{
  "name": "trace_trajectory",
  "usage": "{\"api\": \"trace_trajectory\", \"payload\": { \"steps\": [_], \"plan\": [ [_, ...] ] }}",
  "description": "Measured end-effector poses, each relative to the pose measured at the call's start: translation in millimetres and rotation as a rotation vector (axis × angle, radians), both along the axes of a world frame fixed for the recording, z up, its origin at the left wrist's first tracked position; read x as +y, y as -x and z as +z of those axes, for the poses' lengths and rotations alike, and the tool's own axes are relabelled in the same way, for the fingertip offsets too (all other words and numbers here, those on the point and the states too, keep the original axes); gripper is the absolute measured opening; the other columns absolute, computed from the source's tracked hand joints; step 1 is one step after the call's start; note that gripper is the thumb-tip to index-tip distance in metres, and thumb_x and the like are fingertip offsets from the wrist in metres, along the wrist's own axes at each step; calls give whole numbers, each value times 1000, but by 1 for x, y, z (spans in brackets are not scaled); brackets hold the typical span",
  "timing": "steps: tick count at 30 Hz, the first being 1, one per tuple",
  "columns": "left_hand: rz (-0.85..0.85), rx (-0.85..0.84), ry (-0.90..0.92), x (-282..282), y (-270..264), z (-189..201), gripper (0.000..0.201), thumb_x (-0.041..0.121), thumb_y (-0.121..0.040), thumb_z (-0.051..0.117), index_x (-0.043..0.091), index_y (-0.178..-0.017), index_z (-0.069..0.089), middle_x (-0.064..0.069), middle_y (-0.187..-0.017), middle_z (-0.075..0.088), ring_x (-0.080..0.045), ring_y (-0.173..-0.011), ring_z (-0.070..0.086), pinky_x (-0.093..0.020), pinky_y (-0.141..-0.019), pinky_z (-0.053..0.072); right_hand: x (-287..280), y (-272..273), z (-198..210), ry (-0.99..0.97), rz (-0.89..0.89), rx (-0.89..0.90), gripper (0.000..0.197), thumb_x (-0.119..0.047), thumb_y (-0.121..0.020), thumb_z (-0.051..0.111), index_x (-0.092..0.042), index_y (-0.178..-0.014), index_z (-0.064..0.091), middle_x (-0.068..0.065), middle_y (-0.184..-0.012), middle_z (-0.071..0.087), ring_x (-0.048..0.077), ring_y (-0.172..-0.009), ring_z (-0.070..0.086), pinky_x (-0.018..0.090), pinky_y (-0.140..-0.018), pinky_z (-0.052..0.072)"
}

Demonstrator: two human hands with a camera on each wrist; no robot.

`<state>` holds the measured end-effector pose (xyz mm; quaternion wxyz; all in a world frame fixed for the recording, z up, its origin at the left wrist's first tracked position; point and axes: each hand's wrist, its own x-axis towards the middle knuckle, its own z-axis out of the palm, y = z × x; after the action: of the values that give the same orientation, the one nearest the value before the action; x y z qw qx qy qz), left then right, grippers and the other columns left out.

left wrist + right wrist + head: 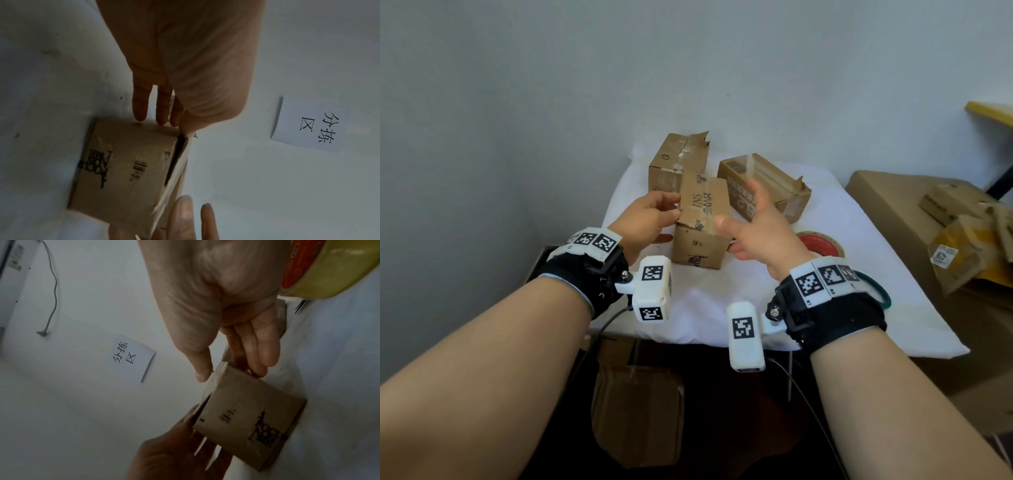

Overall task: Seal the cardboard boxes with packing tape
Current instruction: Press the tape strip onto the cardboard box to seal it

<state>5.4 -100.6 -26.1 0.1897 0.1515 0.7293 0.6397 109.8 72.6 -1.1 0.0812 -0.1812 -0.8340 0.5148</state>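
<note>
A small brown cardboard box [702,222] stands in the middle of the white-covered table, its top flaps down with a dark gap along one edge [176,155]. My left hand [671,219] holds its left top edge, thumb on the flap [185,129] and fingers [139,113] down the side. My right hand [739,219] is open with fingers spread beside the box's right side, its thumb [202,374] at the top corner and fingertips [263,366] against the far side. A roll of packing tape [822,245] with a red core lies flat on the table just right of that hand.
Two more cardboard boxes [678,161] [763,181] with torn flaps stand behind the small one. A big carton [893,212] with flattened cardboard on it sits at the right. The table [722,308] backs onto a wall with a paper sign [308,126]. A brown package [637,411] lies below.
</note>
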Motion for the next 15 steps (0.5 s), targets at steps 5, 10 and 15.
{"api": "trace_trajectory", "payload": {
  "steps": [5,10,15],
  "plan": [
    [-65,-3,-7,-1,-5,6,35,30,-100,56,37,-135,57,15,-130,62,-8,-121,55,-46,-99,45,-2,-3,3,12,-35,-16,112,-29,-85,83,-48,-159,0,-5,-135,48,24,-85,75,37,-66,65],
    [-135,-174,-209,6,-12,9,46,35,-92,67,30,-136,55,7,-112,73,-11,-99,72,-33,-71,60,-6,-1,-1,10,-51,-26,123,-26,-83,85,-52,-156,-11,-7,-113,56,25,-79,76,42,-65,65],
    [-81,66,-112,10,-17,3,53,17,-78,82,33,-125,64,5,-123,67,-18,-108,68,-27,-77,53,0,0,-4,-118,-36,-45,128,-35,-78,87,-52,-155,-14,-2,-125,65,23,-80,76,39,-67,65]
  ]
}}
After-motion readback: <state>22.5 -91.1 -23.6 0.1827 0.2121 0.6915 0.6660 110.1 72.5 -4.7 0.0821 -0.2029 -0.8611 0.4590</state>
